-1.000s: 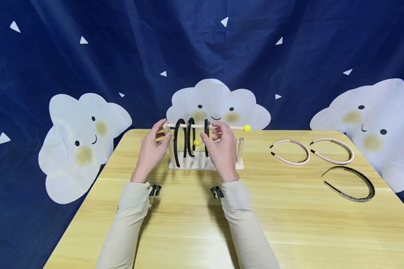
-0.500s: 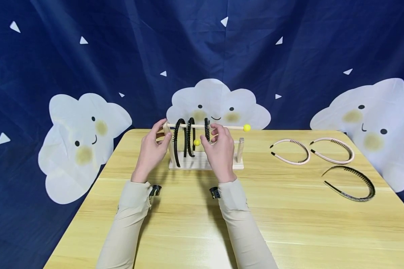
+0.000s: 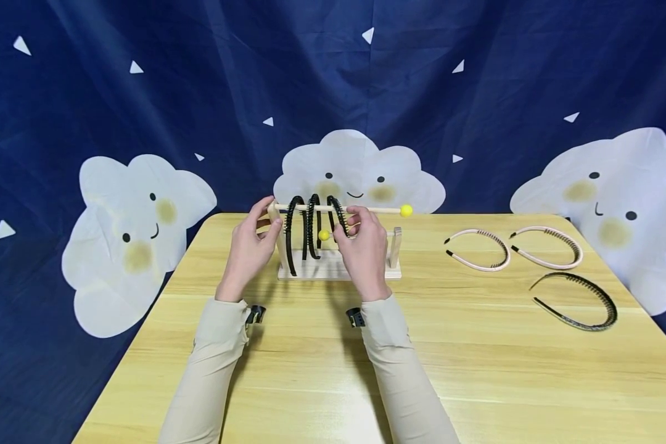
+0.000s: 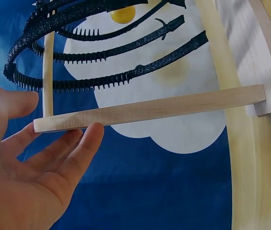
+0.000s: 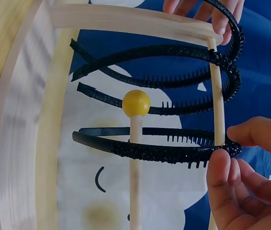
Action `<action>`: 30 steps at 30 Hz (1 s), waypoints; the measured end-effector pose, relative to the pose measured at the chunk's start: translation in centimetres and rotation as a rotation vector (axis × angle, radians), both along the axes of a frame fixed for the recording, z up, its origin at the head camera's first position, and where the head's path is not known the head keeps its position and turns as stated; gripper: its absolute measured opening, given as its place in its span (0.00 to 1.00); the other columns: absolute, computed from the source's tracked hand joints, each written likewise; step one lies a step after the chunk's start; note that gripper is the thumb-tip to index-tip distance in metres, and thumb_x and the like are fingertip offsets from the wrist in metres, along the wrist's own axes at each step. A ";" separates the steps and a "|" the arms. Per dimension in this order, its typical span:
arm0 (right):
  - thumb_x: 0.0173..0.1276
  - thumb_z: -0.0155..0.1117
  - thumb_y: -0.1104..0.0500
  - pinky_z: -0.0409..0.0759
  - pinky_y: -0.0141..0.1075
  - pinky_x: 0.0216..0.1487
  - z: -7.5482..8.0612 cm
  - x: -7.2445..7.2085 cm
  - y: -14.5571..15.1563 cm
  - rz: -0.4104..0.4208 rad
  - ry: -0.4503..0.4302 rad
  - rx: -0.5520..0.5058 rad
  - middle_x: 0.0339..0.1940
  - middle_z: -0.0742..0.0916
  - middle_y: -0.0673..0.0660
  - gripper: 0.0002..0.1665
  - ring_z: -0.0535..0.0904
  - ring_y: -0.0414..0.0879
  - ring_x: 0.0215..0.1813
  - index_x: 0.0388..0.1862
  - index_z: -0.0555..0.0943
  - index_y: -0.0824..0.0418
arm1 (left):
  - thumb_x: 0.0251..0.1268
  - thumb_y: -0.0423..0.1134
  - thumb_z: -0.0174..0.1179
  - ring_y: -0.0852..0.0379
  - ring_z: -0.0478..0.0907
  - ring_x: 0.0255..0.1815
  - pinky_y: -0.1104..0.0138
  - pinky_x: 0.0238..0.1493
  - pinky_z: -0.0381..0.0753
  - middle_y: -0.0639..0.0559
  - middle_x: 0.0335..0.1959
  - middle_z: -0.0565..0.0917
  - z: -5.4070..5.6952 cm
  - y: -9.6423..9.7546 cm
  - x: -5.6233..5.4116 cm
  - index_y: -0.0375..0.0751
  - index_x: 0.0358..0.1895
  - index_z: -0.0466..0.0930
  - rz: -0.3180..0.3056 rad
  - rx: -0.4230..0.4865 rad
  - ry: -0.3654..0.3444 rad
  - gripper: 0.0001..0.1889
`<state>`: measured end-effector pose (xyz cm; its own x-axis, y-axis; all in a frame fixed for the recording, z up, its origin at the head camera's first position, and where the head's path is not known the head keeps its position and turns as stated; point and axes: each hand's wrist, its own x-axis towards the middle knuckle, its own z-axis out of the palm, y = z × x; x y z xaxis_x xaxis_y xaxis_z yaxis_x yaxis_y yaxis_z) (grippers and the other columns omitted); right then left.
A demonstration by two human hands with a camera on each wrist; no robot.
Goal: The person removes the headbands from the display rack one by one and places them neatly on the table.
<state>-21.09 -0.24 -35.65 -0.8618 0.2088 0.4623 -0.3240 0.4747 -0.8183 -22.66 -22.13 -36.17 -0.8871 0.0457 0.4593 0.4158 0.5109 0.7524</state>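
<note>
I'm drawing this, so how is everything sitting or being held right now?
Wooden rack: upright on table
Left hand: gripping the rack's post
Right hand: pinching slanted headband
Slanted headband: hanging over upper rod
Two other racked headbands: hanging there too
Pink headbands: both lying on table
Loose black headband: lying on table

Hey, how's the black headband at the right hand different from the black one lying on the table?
The hanging headband loops over the upper rod; the table headband lies on the tabletop. The right hand pinches the hanging headband, while the table headband is untouched. Both are black and toothed.
</note>
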 end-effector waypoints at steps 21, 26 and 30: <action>0.65 0.69 0.63 0.82 0.40 0.43 0.9 0.2 2.8 -0.051 0.030 -0.059 0.40 0.88 0.61 0.18 0.84 0.52 0.38 0.53 0.84 0.69 | 0.78 0.40 0.58 0.43 0.82 0.61 0.51 0.56 0.87 0.41 0.67 0.78 0.1 0.1 0.1 0.44 0.76 0.67 0.000 -0.006 -0.014 0.27; 0.66 0.68 0.62 0.80 0.37 0.41 1.1 0.1 3.9 -0.062 0.031 -0.077 0.40 0.88 0.60 0.19 0.84 0.51 0.38 0.54 0.84 0.69 | 0.77 0.39 0.58 0.43 0.82 0.60 0.51 0.56 0.87 0.41 0.67 0.78 0.1 0.1 0.2 0.43 0.75 0.68 -0.002 -0.001 -0.004 0.27; 0.67 0.68 0.61 0.78 0.33 0.39 1.4 0.1 5.1 -0.085 0.007 -0.092 0.39 0.88 0.59 0.19 0.84 0.50 0.38 0.54 0.84 0.68 | 0.77 0.39 0.58 0.43 0.82 0.60 0.51 0.55 0.87 0.40 0.65 0.79 0.2 0.1 0.1 0.43 0.75 0.68 0.003 -0.004 -0.006 0.26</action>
<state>-20.94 4.84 -34.29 -0.8362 0.3230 0.4433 -0.2911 0.4237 -0.8577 -22.58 -22.04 -36.02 -0.8898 0.0445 0.4541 0.4100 0.5150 0.7528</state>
